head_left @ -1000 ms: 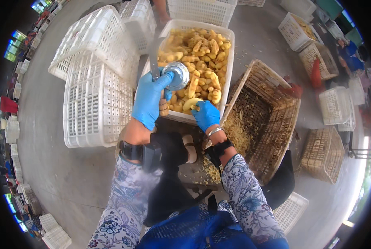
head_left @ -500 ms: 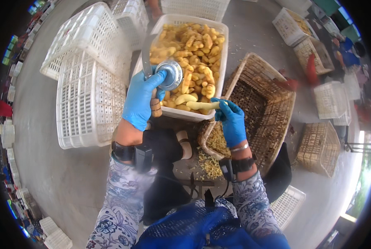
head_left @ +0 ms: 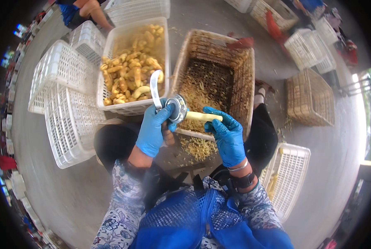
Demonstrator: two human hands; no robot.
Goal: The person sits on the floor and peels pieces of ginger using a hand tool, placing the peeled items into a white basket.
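Observation:
In my blue-gloved left hand [head_left: 151, 129] is a round metal tool [head_left: 179, 108] with a curved metal strip rising from it; part of a wooden piece shows beneath the fingers. My right hand [head_left: 227, 143], also blue-gloved, grips a long pale yellow vegetable piece [head_left: 198, 116] between fingers and thumb. The piece lies level, its left end at the metal ring; whether it enters the ring is hidden. Beyond my left hand, a white crate [head_left: 167, 54] holds many knobbly yellow vegetables [head_left: 129, 68]. Under the piece stands a dirty brown plastic basket [head_left: 247, 74] with yellow shavings inside.
Stacked white crates [head_left: 67, 124] stand at the left. Shavings [head_left: 198, 148] lie on the floor between my legs. Another white crate [head_left: 291, 178] is at the near right, a tan basket [head_left: 310, 97] at the far right. Someone's bare leg [head_left: 90, 8] shows at the far left.
The yellow piece in my right hand has come to the metal tool. Both hands are now over the near end of the brown basket, away from the vegetable crate. My view has shifted right.

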